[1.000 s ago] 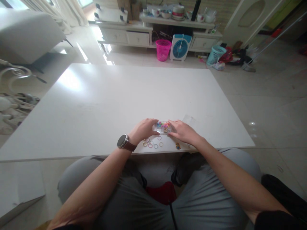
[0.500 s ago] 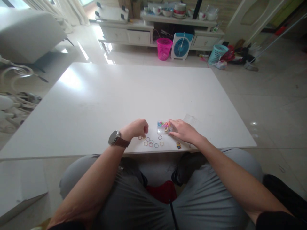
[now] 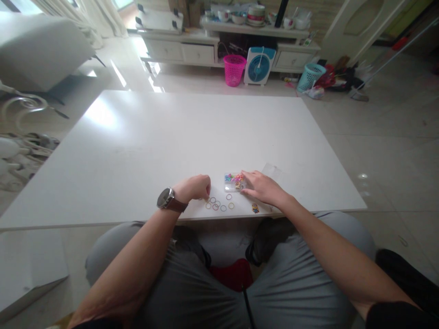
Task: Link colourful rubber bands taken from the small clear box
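Observation:
A small clear plastic box [image 3: 233, 181] of colourful rubber bands sits near the front edge of the white table [image 3: 192, 137]. Several loose thin bands [image 3: 219, 204] lie in front of it. My left hand [image 3: 194, 188], with a watch on its wrist, is curled with its fingertips pinched down on the leftmost loose bands. My right hand [image 3: 263, 188] rests flat on the table, its fingers touching the box's right side. A small yellow figure sticker [image 3: 254, 209] lies below my right hand. A clear lid [image 3: 272, 171] lies just beyond that hand.
Beyond the table stand a pink basket [image 3: 234, 70], a blue-and-white fan [image 3: 259, 66], a teal basket [image 3: 307, 77] and a low white cabinet [image 3: 192, 48] with dishes. A white chair [image 3: 37, 50] is at the far left. My grey-trousered knees are under the table's front edge.
My left hand left the box's left side and moved left and nearer, down onto the loose bands, fingers curling. My right hand stayed at the box.

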Demonstrator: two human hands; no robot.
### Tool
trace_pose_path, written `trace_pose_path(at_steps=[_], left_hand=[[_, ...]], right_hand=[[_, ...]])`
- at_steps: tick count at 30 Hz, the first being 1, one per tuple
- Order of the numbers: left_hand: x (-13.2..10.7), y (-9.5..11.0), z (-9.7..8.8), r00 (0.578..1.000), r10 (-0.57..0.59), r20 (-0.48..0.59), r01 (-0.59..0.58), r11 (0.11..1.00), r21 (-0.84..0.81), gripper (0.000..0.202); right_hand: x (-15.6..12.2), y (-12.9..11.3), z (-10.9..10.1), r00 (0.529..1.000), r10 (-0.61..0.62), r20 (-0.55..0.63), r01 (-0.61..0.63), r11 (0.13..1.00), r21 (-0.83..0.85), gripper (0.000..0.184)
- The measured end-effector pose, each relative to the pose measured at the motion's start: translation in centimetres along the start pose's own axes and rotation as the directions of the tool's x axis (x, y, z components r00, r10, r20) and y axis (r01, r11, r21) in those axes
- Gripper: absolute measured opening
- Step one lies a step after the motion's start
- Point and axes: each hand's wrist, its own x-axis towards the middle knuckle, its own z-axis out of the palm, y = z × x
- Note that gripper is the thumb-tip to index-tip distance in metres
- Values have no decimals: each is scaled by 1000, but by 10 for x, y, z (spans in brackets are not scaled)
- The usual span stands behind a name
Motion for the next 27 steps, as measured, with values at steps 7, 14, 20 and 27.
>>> trace_pose_path(at_steps=[7, 14, 20, 27], left_hand=[[-5, -1, -4, 991, 86, -104, -94, 993, -73, 10], [-7, 1, -8, 941, 207, -267, -240, 966, -96, 13], [-2, 0, -5, 918, 223, -327, -270, 957, -104, 28], [-2, 0, -7, 901, 213, -378, -264, 960, -88, 24]], right_hand=[[-1, 2, 1, 1000, -11, -2, 11, 1000, -1, 67], [0, 2, 3, 1000, -17, -9, 17, 1000, 7, 67], [0, 1, 2, 1000, -11, -7, 11, 1000, 3, 68], [0, -1, 1, 1000, -20, -11, 20, 1000, 7, 68]])
